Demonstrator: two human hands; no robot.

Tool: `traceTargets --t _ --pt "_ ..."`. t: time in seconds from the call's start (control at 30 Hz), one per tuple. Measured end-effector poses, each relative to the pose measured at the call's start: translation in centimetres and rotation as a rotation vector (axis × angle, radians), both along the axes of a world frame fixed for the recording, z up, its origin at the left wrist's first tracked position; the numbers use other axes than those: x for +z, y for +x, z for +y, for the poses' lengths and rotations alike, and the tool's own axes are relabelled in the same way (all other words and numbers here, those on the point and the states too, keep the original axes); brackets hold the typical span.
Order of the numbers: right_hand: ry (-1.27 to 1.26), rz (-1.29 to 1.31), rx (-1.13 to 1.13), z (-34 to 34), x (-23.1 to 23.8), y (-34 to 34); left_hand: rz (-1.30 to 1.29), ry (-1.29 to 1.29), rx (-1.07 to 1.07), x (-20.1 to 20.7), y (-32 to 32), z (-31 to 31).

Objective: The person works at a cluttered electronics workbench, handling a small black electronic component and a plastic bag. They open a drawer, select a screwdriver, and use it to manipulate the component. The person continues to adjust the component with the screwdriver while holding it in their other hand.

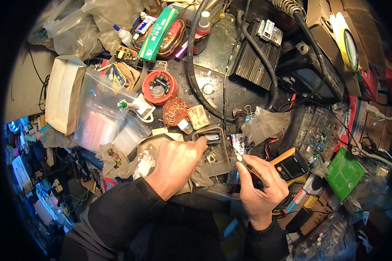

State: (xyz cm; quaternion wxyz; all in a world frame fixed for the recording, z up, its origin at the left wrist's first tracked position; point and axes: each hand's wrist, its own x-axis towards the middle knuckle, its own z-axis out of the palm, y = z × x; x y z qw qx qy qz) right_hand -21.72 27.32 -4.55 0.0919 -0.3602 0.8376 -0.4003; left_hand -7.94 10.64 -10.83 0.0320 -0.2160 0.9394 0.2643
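My left hand (177,164) is curled at the left rim of a small clear plastic box (222,168). Its index fingertip is at that rim, and the other fingers are folded under, so anything in them is hidden. Small metal parts and a grey oblong piece (212,137) lie inside the box. To the right of the box, my right hand (264,188) is closed around a slim, pen-like tool (253,172), held between thumb and fingers. The tool's upper end points toward a small white printed packet (238,143). Its exact kind is unclear.
A yellow-and-black multimeter (289,164) lies right of my right hand, with a green circuit board (345,173) beyond. Ahead are a copper-wire ball (175,112), a red tub of parts (171,96), a thick black cable (190,65) and a finned black heat sink (257,56).
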Motion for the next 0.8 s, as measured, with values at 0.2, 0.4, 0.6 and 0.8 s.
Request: traceTargets --t 0.2,0.4,0.6,0.8 --pt "-0.039 0.033 0.013 0.1 -0.3 -0.6 0.001 -0.051 -0.08 0.7 0.4 0.2" --pt "-0.172 -0.143 -0.172 0.4 -0.8 -0.5 0.058 0.049 -0.099 2.8 1.8 1.7" --pt "0.148 -0.513 -0.28 2.4 0.5 -0.9 0.22 0.038 0.016 7.0 4.0 2.0" --pt "0.451 -0.336 -0.094 0.8 -3.6 2.6 0.121 0.165 0.179 10.9 6.4 1.3"
